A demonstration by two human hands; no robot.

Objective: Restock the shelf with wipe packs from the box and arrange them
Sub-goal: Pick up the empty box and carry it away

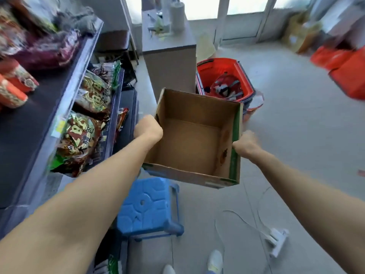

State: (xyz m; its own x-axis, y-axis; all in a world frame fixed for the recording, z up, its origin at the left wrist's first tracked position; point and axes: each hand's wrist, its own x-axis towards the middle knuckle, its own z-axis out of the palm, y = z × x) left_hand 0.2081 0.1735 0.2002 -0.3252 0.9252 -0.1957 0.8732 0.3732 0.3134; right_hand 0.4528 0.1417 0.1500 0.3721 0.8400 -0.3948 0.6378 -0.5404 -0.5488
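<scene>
We are holding the cardboard box up in the air with both hands, above a blue plastic stool that stands on the floor. Our left hand is clamped on the box's left wall, fingers curled over the rim and out of sight inside, and our right hand grips the right wall by its green-printed edge, closed tight around it. The box is tilted a little, its far side higher, and its inside shows only bare cardboard with a few dark stains near the right wall; no wipe packs are visible in it. The shelf runs along our left, its tiers loaded with snack bags in red, gold and green wrappers; we cannot make out any wipe packs there either, since that side is blurred. We judge that the unloading is finished and the step in hand is getting the empty box out of the way. To do it well, we should keep both grips even so the light box does not twist, carry it clear of the stool and the shelf's front edge, and set it down on open floor away from the red basket beyond it. We should also mind the thin white cable trailing across the floor near our feet, which could catch a step.
</scene>
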